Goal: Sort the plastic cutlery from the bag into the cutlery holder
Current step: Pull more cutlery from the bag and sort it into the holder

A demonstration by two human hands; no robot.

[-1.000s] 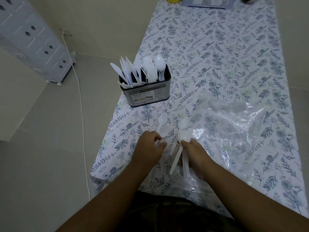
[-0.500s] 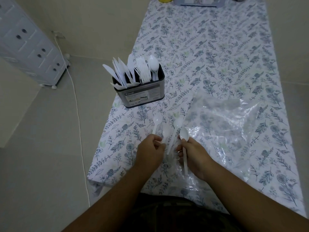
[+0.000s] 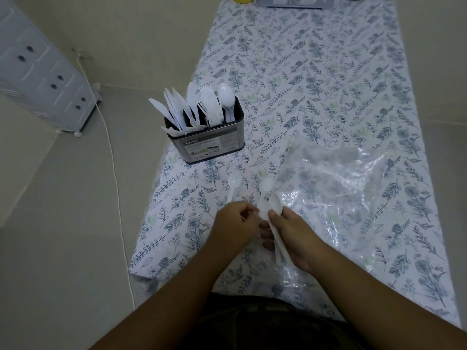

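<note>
Right hand (image 3: 293, 231) grips white plastic spoons (image 3: 271, 210), handles toward the person, left hand (image 3: 236, 223) pinches another; steel three-slot cutlery holder (image 3: 214, 145) lies ahead-left, nearer the left hand.

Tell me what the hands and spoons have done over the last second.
The right hand has gathered its white spoons into a tighter bundle, handles now tucked along its palm. The left hand has closed in beside it, keeping its pinch on a spoon whose bowl lies on the tablecloth. Nothing was let go. The cutlery holder and the clear plastic bag stayed put.
</note>
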